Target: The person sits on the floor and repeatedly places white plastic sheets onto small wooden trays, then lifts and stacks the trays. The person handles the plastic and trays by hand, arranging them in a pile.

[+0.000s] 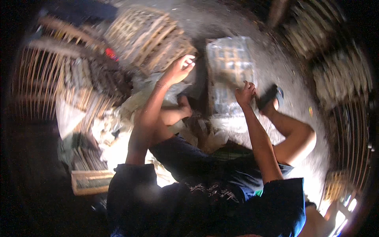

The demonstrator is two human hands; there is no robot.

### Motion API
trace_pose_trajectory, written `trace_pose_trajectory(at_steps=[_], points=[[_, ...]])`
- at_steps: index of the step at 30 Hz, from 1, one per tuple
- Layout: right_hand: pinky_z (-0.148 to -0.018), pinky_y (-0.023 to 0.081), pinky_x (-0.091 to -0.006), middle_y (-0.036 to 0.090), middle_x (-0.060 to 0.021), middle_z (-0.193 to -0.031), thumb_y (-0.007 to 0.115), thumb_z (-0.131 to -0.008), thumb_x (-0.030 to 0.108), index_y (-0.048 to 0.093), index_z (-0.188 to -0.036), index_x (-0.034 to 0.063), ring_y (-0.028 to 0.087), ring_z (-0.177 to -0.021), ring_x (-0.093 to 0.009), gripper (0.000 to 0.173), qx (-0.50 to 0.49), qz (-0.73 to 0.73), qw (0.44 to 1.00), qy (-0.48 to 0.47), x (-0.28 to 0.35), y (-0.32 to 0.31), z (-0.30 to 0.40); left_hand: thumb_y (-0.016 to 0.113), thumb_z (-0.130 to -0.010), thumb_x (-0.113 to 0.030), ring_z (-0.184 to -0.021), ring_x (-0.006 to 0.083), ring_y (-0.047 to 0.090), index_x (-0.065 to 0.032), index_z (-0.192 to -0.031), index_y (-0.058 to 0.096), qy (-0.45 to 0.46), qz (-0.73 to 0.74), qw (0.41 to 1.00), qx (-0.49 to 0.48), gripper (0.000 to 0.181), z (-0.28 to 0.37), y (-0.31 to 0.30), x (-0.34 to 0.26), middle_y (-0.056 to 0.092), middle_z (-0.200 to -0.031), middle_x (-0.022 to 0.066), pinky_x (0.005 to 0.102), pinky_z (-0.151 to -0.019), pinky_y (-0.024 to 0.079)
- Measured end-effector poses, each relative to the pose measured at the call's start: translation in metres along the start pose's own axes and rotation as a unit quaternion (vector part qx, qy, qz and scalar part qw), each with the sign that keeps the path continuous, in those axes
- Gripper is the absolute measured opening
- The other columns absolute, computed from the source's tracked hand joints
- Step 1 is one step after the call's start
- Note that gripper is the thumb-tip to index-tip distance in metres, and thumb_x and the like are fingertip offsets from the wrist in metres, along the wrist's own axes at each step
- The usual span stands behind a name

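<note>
My left hand [179, 70] is raised beside the near corner of a stack of slatted wooden trays [148, 38]. Its fingers are loosely bent and nothing shows in them. Over the right edge of a flat tray [231, 63] wrapped in clear plastic is my right hand [246, 93], with curled fingers. A pale grid pattern shows through the wrapping. A blurred brown streak lies across the tray just left of my right hand; whether it is a held object or a shadow, I cannot tell. The wrapped tray lies on the ground between my feet.
Crumpled plastic sheets [118, 124] lie by my left leg. Bamboo-slat racks [35, 83] stand at left, and more stacked racks [337, 80] line the right side. A wooden-framed box [91, 182] sits at lower left. Part of another person's limb [315, 222] seems visible at lower right.
</note>
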State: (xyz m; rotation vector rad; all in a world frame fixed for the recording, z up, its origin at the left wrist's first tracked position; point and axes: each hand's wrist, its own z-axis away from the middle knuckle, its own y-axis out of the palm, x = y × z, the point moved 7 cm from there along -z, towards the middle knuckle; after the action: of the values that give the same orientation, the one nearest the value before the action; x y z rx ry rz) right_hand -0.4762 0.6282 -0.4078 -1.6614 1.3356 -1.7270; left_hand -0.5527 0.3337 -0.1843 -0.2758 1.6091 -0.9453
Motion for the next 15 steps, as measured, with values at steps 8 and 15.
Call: trace_pose_trajectory(at_steps=[8, 15], points=[[-0.098, 0.043, -0.048, 0.051, -0.0233, -0.123, 0.066, -0.078, 0.019, 0.052, -0.124, 0.006, 0.05, -0.114, -0.041, 0.05, 0.076, -0.205, 0.929, -0.3, 0.279, 0.008, -0.116, 0.06, -0.089, -0.046, -0.095, 0.0351, 0.066, 0.0001, -0.117, 0.057, -0.086, -0.256, 0.927, 0.26, 0.054, 0.03, 0.055, 0.071, 0.067, -0.101, 0.0206, 0.0457, -0.081, 0.052], [-0.101, 0.043, -0.0482, 0.045, -0.0214, -0.138, 0.058, -0.088, 0.039, 0.044, -0.137, 0.0069, 0.05, -0.123, -0.04, 0.06, 0.185, -0.074, 0.946, -0.256, 0.448, 0.069, -0.243, 0.063, -0.084, -0.035, -0.103, 0.0325, 0.065, -0.0113, -0.121, 0.059, 0.12, -0.102, 0.974, 0.162, 0.044, 0.004, 0.112, -0.064, 0.066, -0.117, 0.0143, 0.0466, -0.088, 0.051]])
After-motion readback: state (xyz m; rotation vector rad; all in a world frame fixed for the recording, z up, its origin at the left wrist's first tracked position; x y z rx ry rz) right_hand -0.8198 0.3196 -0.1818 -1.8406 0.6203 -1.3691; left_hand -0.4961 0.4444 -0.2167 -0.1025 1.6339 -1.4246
